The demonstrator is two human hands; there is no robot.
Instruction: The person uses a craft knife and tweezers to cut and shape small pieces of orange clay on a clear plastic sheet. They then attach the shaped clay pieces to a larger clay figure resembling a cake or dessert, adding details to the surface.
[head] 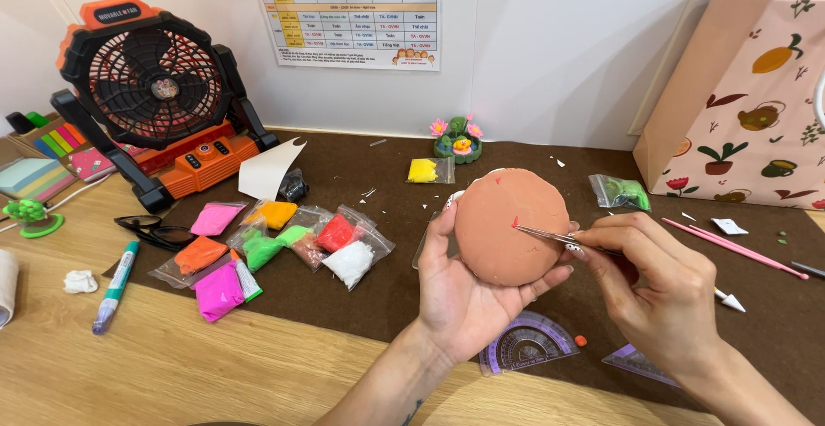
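Observation:
My left hand (460, 293) cradles a round terracotta-coloured clay disc (507, 224) from below, tilted up toward me. My right hand (657, 284) pinches thin metal tweezers (550, 236), whose tips touch a tiny red clay bit (515, 222) on the disc's face. Another small red speck sits near the disc's upper edge. Both hands hover above a dark brown felt mat (361, 297).
Several small bags of coloured clay (275, 250) lie left on the mat. An orange-black fan (159, 91) stands at the back left, a patterned paper bag (748, 99) at the right. A clear protractor (526, 344), pink sticks (735, 250), a marker (116, 287) and sunglasses (159, 232) lie around.

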